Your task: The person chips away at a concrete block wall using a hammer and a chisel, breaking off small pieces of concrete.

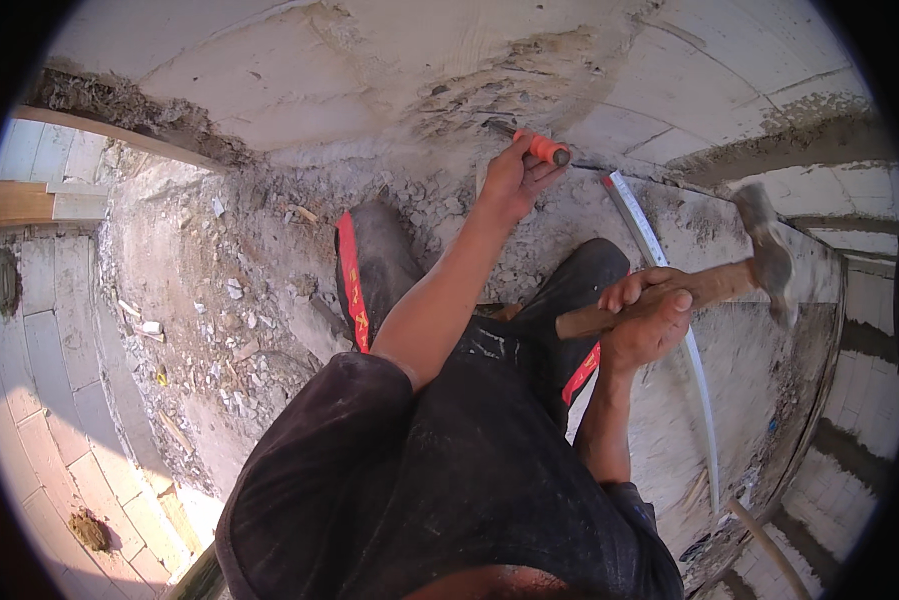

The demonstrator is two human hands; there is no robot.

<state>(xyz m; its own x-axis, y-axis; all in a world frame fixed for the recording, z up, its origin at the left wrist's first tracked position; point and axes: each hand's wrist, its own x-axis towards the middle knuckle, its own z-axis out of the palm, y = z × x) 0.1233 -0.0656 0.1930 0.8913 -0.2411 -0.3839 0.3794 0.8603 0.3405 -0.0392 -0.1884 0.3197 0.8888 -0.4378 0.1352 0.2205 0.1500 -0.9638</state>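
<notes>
My left hand (507,190) is closed around a chisel (547,149) with an orange hand guard. The chisel's tip points at a rough, chipped patch (504,85) low on the pale wall, and its struck end faces back toward me. Whether the tip touches the wall is hard to tell. My right hand (647,318) grips the wooden handle of a hammer (711,285). The hammer's metal head, slightly blurred, is out to the right, apart from the chisel. Under my right forearm passes a long, pale metal strip with markings (649,232).
Broken rubble and dust (234,300) cover the floor to the left and between my knees. A wooden stick (769,545) lies at the lower right. Block walls with mortar joints (849,190) rise on the right. A timber edge (119,133) borders an opening at upper left.
</notes>
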